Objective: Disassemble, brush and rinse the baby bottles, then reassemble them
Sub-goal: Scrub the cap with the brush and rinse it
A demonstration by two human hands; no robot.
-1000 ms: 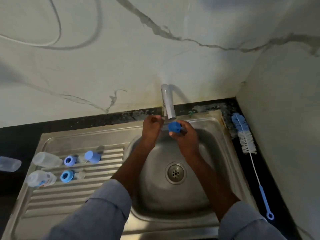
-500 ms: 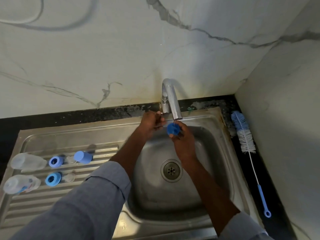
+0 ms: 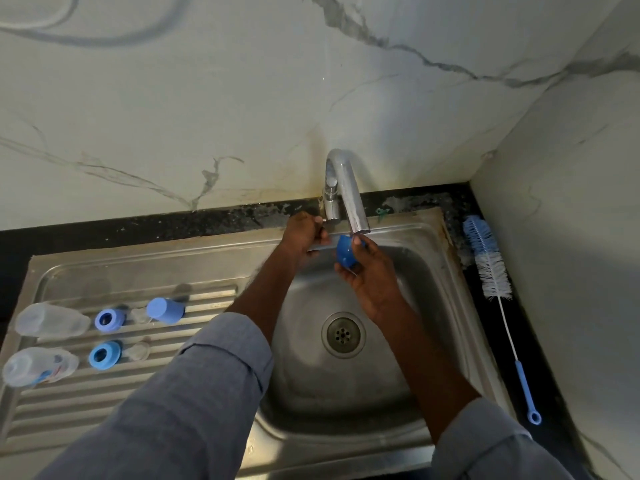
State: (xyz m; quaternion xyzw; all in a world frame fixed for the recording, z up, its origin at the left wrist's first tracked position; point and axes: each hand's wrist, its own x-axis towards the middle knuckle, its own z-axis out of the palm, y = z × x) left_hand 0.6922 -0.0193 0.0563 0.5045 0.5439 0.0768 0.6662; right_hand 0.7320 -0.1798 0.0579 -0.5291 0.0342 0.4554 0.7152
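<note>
Left of the sink (image 3: 433, 244), bottles (image 3: 52, 320) and rings (image 3: 110, 319) sit on the drainboard; left hand (image 3: 304, 233) grips the tap handle (image 3: 323, 221), right hand (image 3: 372, 271) holds a blue cap (image 3: 346, 251).

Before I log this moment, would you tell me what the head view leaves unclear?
- Tap handle: the left hand covers it, so its setting is hidden.
- Water: no stream can be made out below the spout.
- Blue cap: the right hand hides its far side.
- Printed bottle: label too small to read.
</note>
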